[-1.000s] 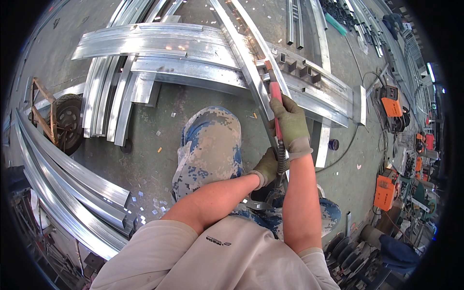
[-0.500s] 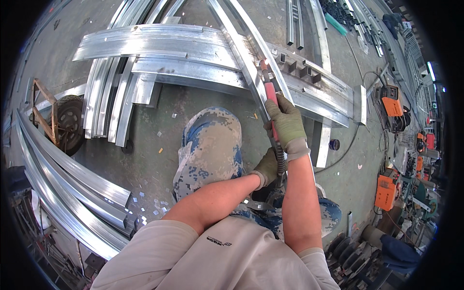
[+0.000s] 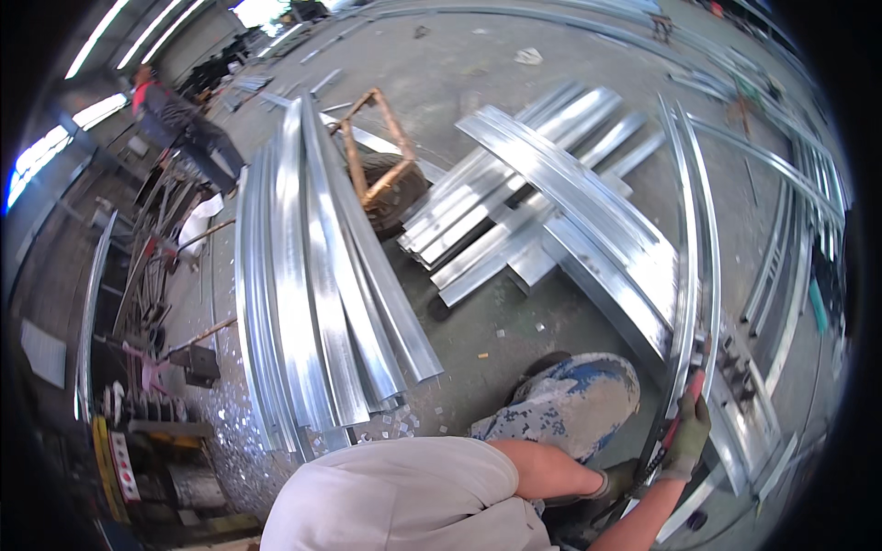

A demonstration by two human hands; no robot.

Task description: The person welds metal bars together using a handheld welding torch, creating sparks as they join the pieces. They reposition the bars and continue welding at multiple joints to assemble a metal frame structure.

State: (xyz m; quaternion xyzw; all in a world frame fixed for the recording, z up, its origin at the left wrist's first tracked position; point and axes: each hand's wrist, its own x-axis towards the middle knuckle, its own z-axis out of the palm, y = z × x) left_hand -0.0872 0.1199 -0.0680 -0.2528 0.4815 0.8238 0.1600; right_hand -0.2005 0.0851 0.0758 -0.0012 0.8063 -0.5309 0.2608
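Observation:
My gloved right hand is closed round the red handle of a welding torch at the lower right. The torch's tip points up between two long galvanized steel rails. Lower down, my gloved left hand appears closed on the torch's rear end, by the black cable, though its fingers are mostly hidden. Wide steel channels lie crosswise left of the rails, over other channels. My knee in camouflage trousers is beside them.
A stack of long steel profiles fills the left middle. Behind it stands a rusty frame with a wheel. Metal scraps litter the floor. At far left a person stands in dark clothes with red at the shoulder.
The view has swung left, shifting my hands and the torch to the lower right of the picture. The left stack and another person now show. My right hand still grips the torch.

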